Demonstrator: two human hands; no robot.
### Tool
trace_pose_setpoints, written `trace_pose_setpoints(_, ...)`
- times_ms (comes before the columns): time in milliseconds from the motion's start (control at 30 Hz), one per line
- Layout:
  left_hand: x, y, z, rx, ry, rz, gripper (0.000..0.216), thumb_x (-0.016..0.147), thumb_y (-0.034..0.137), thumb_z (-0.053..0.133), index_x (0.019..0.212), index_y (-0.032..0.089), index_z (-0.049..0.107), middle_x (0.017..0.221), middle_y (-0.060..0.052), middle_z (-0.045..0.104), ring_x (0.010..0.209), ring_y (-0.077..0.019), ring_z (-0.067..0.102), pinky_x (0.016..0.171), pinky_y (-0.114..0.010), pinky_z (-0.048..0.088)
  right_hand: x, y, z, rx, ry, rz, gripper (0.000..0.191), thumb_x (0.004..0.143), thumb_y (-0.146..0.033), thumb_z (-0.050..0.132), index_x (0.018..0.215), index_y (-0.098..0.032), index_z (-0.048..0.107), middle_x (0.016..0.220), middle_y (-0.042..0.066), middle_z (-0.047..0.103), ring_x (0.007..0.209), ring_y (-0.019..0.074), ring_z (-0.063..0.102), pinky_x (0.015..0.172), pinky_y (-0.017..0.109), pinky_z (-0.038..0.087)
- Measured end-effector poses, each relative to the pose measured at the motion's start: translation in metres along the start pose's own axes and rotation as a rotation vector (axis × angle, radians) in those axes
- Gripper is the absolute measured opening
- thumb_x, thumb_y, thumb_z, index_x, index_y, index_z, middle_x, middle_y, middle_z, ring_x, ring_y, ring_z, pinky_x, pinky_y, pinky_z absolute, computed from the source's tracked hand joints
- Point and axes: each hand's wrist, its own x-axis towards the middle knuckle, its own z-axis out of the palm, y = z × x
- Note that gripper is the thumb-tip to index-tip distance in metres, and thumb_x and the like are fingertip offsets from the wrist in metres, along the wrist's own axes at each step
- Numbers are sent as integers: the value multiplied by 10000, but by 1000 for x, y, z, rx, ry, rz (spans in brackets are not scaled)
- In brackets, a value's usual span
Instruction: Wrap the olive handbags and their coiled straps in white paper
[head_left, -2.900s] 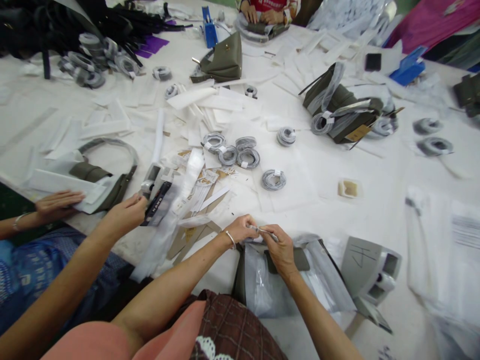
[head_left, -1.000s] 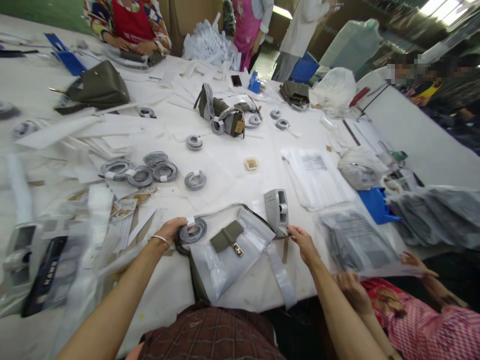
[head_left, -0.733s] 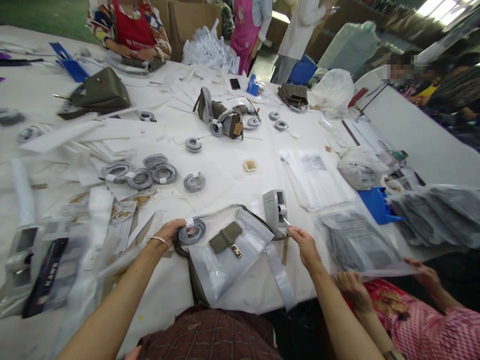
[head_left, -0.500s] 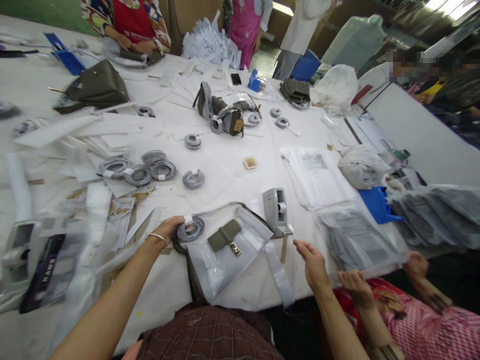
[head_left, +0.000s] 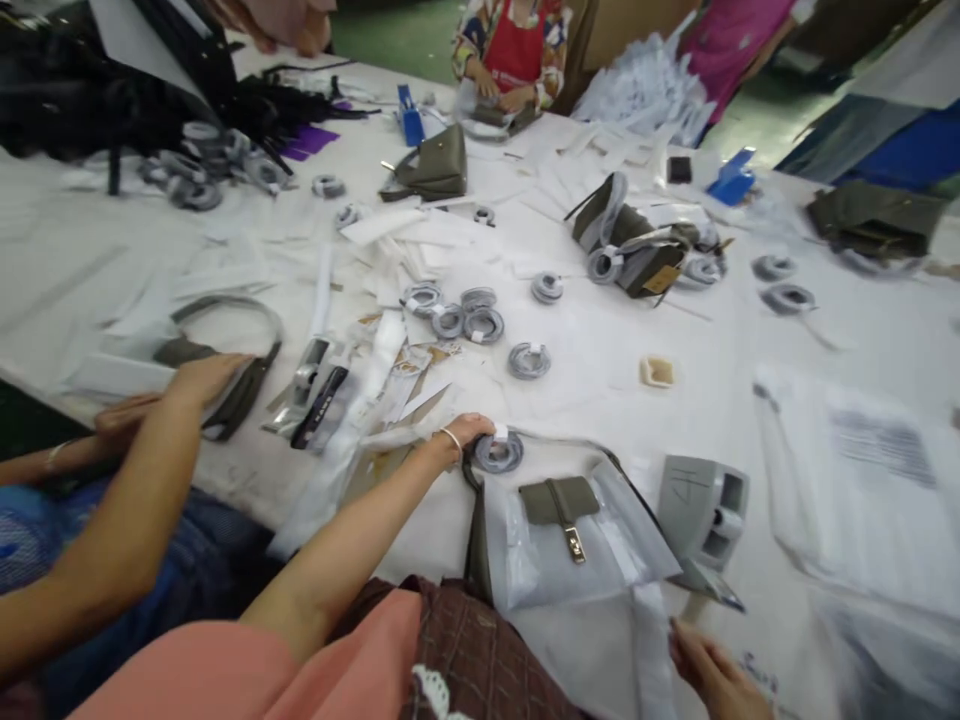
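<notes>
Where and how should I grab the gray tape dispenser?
Probably by the far end of the tape dispenser's tall body, from above: its low lip juts toward the near side, and the wrapped bag crowds its left.

At lower centre we are seeing an olive-green bag [head_left: 551, 503] with a gold-toned clasp [head_left: 574, 543], translucent whitish wrapping [head_left: 525, 572] and a grey, white-banded coil [head_left: 499, 464]; right of the bag, a grey dispenser [head_left: 679, 530] with black markings [head_left: 684, 483]. Mid-frame, loose coils [head_left: 478, 298] are repeating that grey and white. Upper left, we are noticing purple pieces [head_left: 309, 142] beside a black heap [head_left: 60, 110]; at the top, a red apron [head_left: 516, 62] between multicoloured patterned sleeves [head_left: 555, 50]. Along the bottom, we are finding salmon cloth [head_left: 217, 665] and a brown checked garment [head_left: 484, 650] with white lace trim [head_left: 433, 688].
</notes>
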Motion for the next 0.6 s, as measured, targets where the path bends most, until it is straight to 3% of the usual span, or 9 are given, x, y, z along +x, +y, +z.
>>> trace_pose_setpoints(33, 0, -1, 0, -4, 1, -7, 185, 494, 167, 716, 641, 140, 607, 550, 30, 581, 523, -111, 519, 536, -234, 404, -12, -18, 18, -97, -20, -14, 331, 428, -598, 775, 661, -368, 732, 767, 129, 713, 684, 290, 674, 727, 495, 502)
trace_pose_setpoints(100, 0, -1, 0, 1, 2, -18, 180, 515, 156, 713, 660, 140, 609, 561, 32, 585, 529, -108, 521, 538, -230, 409, -37, -61, 67, -185, -218, -146, 356, 525, -633, 754, 678, -313, 724, 610, 55, 637, 694, 266, 641, 746, 442, 498)
trace_pose_setpoints(167, -3, -1, 1, 18, 0, -23, 182, 538, 161, 720, 681, 141, 610, 572, 34, 587, 534, -107, 526, 539, -227, 415, -56, -104, 123, -94, -411, -214, 388, 641, -639, 697, 681, -253, 694, 593, 21, 608, 641, 215, 588, 685, 378, 485)
trace_pose_setpoints(233, -5, -1, 1, 33, -3, -20, 191, 557, 171, 731, 709, 138, 619, 590, 31, 595, 550, -111, 540, 551, -228, 430, -67, -139, 175, 7, -519, -213, 383, 670, -598, 713, 692, -217, 676, 588, 0, 599, 596, 167, 538, 627, 315, 455)
trace_pose_setpoints(333, -8, -2, 1, 40, -5, -7, 212, 567, 176, 746, 743, 128, 637, 616, 23, 607, 576, -115, 558, 574, -232, 447, -71, -165, 232, 165, -598, -220, 357, 664, -537, 749, 697, -190, 673, 617, -13, 614, 574, 115, 498, 591, 256, 413)
trace_pose_setpoints(433, -11, -2, 2, 26, -1, 9, 219, 567, 166, 740, 756, 124, 639, 622, 26, 601, 570, -105, 541, 570, -227, 431, -68, -165, 263, 222, -594, -158, 349, 643, -508, 766, 717, -178, 680, 629, -22, 625, 538, 94, 477, 540, 235, 383)
trace_pose_setpoints(600, -13, -3, 1, 3, 5, 34, 240, 545, 155, 724, 763, 126, 627, 630, 36, 582, 562, -85, 494, 548, -211, 375, -60, -150, 281, 177, -519, -51, 364, 605, -508, 779, 684, -171, 666, 596, -28, 631, 486, 89, 477, 470, 225, 354)
